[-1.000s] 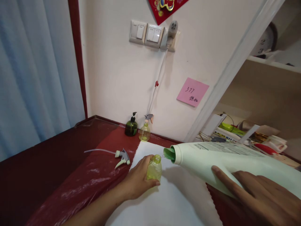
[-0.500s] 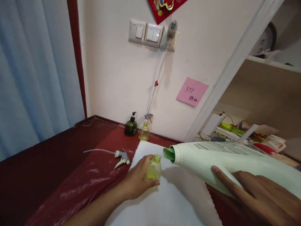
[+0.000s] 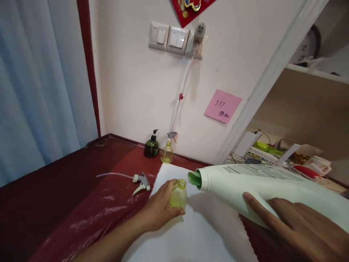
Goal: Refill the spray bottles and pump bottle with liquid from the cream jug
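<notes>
My left hand (image 3: 159, 209) is closed round a small see-through yellow-green spray bottle (image 3: 178, 197) whose neck is uncapped. My right hand (image 3: 302, 222) grips a large pale green detergent jug (image 3: 234, 183), tipped on its side with its mouth to the left. A thin clear stream runs from the jug's green pour spout (image 3: 194, 178) to the bottle's neck. On the red cover to the left lies a loose trigger sprayer (image 3: 141, 182) with its long tube. A white cloth (image 3: 207, 233) with a zigzag edge lies under both hands.
Against the wall stand a dark green pump bottle (image 3: 151, 147) and another yellow-green spray bottle (image 3: 167, 153) with a grey sprayer head. A white cord (image 3: 185, 78) hangs from the wall socket behind them. Shelves with mixed items (image 3: 289, 154) are at the right, a blue curtain (image 3: 40, 80) at the left.
The jug's mouth has shifted very slightly left, towards the bottle. Both holds look the same, and the thin stream still shows.
</notes>
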Demonstrator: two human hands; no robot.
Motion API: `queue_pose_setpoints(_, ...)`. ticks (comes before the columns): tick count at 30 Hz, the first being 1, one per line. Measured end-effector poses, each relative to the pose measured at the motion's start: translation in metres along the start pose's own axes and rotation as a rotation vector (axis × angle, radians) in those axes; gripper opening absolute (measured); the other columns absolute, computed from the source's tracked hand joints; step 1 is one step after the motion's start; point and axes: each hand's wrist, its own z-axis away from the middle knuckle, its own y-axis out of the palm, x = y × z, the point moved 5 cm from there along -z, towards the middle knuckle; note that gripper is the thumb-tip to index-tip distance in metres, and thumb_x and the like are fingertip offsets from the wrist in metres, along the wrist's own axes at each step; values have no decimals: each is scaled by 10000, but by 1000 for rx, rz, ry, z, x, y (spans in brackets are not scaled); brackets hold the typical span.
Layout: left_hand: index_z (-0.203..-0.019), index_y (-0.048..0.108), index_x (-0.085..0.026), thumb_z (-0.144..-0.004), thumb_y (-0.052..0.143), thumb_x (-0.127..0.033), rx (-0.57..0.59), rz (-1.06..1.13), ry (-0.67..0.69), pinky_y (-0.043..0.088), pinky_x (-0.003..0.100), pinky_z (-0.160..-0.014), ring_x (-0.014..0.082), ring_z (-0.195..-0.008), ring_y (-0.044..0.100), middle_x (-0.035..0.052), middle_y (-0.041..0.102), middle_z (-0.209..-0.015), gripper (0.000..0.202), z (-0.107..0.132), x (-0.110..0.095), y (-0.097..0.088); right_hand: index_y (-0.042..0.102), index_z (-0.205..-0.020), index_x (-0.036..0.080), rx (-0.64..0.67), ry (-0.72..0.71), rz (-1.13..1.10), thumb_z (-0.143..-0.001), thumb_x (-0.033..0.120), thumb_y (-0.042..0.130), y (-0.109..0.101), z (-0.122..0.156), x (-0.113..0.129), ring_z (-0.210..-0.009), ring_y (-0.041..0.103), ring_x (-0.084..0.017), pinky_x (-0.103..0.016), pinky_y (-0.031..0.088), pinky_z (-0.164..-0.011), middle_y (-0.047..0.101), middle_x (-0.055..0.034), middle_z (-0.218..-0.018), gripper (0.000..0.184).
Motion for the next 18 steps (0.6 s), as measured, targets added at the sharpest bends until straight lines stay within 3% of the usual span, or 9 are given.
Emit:
queue_pose_setpoints(3, -1432, 405, -209, -744, 750, -273, -4, 2, 2, 330, 468, -1181, 315, -1390, 449, 142, 508, -1486, 772, 1, 1, 0, 607, -1392, 143, 3, -11, 0, -950, 180, 562, -1, 0, 0, -734, 624, -189, -356, 417, -717, 681, -78, -947, 445)
queue_pose_setpoints(18, -1441, 403, -179, -744, 751, -239, 10, 2, -9, 334, 434, -1175, 296, -1383, 449, 145, 504, -1480, 781, 0, -2, 1, 569, -1424, 140, -36, 12, -60, -999, 197, 501, 1, 2, 1, -752, 626, -191, -361, 431, -734, 681, -79, -941, 435)
